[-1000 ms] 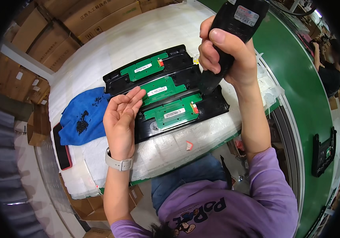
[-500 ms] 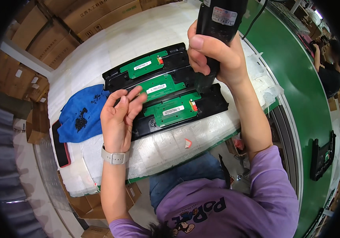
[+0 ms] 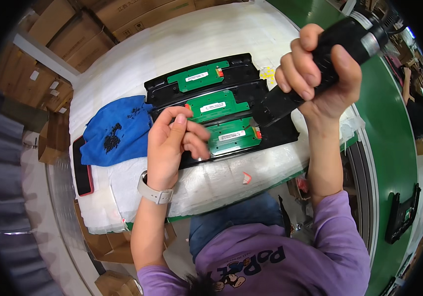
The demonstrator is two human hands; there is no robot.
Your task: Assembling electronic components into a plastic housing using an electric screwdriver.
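Using the blue cloth (image 3: 132,138) as reference. Right hand (image 3: 304,74) is gripping a black power tool (image 3: 327,61), fingers and thumb wrapping its body, well right of the cloth. Tool's narrow end is pointing down-left over the near black panel (image 3: 280,133), by its green board (image 3: 236,144); can't tell if it's touching.

Left hand (image 3: 164,148) is hovering just right of the cloth: thumb and index are closing together, other fingers curling, blurred. Can't tell if they're pinching anything.

Middle panel (image 3: 256,91) and far panel (image 3: 241,66) are lying right of the cloth too, each carrying a green board. Small black pieces (image 3: 112,142) are sitting on the cloth. Black slab with a red edge (image 3: 82,170) is lying along its left side. White-covered desk (image 3: 211,182) is carrying everything.
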